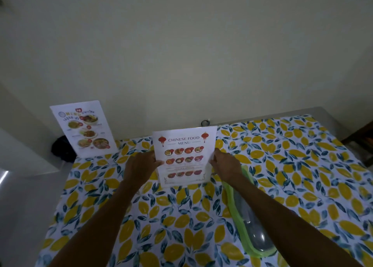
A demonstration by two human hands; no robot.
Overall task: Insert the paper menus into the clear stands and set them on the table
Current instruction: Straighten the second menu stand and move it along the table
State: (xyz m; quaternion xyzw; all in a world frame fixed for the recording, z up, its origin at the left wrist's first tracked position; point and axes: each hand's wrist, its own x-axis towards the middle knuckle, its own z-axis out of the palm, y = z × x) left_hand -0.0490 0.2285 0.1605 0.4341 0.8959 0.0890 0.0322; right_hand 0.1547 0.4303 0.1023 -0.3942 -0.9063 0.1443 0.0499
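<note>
A white "Chinese Food Menu" sheet in its clear stand [184, 155] is upright near the middle of the table [282, 165], which has a lemon-print cloth. My left hand [141, 165] grips its left edge and my right hand [226, 163] grips its right edge. The stand's base looks to be at the cloth, though I cannot tell if it rests there. A second menu with food photos in a clear stand [86, 129] stands upright at the table's far left corner, apart from both hands.
A clear plastic folder with a green edge [248, 222] lies flat on the cloth under my right forearm. A dark bag [62, 148] sits behind the far-left stand. A plain wall rises behind the table. A small dark cable [204, 122] lies at the table's back edge.
</note>
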